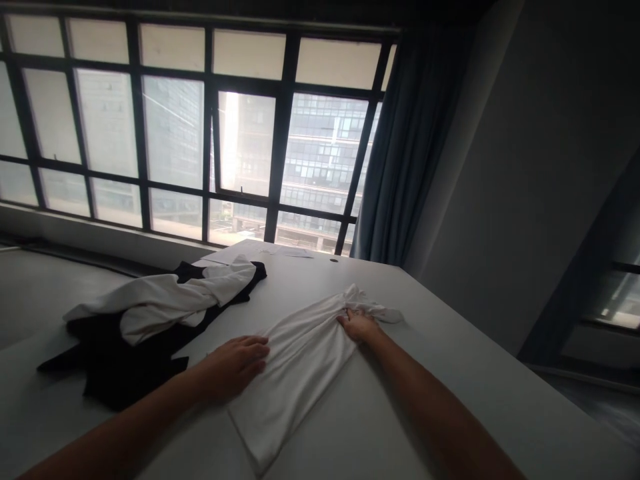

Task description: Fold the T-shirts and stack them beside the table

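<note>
The person's right hand pinches a long, wrinkled white fabric garment toward one o'clock; the left hand, fingers unclenched, touches its nine o'clock edge.

Blk-framed wdws, curtain (dk wall).

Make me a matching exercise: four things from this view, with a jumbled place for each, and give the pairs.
1. Left hand
2. Right hand
3. Black cloth
4. Curtain

A. At the bunched far end of the spread white cloth
B. Hanging beside the window
C. Fingertips at the spread white cloth's left edge
D. Underneath the heaped white cloth

Pairs: 1-C, 2-A, 3-D, 4-B
</note>
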{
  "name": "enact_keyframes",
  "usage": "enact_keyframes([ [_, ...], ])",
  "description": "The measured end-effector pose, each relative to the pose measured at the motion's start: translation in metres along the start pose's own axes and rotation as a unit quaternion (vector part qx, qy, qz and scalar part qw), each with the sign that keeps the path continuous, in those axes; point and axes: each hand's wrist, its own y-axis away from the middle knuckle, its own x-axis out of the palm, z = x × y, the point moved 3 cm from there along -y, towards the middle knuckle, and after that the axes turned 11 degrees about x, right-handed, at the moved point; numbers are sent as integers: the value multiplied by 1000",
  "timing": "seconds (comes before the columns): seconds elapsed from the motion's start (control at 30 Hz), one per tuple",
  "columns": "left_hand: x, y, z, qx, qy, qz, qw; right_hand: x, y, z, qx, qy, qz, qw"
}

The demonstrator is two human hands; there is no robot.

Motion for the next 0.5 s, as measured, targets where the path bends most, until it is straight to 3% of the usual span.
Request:
enact_keyframes([
  [0.1,-1,0,4,-15,-1,1,1000,-10,-25,14,-44,-2,-35,998],
  [0.17,-1,0,5,-27,-2,4,1000,-19,-34,23,-91,1,-100,991],
  [0.3,0,0,-3,-23,-2,-4,1000,-38,-30,34,-53,27,-223,973],
  [0.4,-2,-2,-18,-13,2,8,1000,-41,2,43,-80,-11,-205,975],
  [0.5,-6,-6,-39,18,23,10,1000,-31,53,41,-209,-76,-125,967],
])
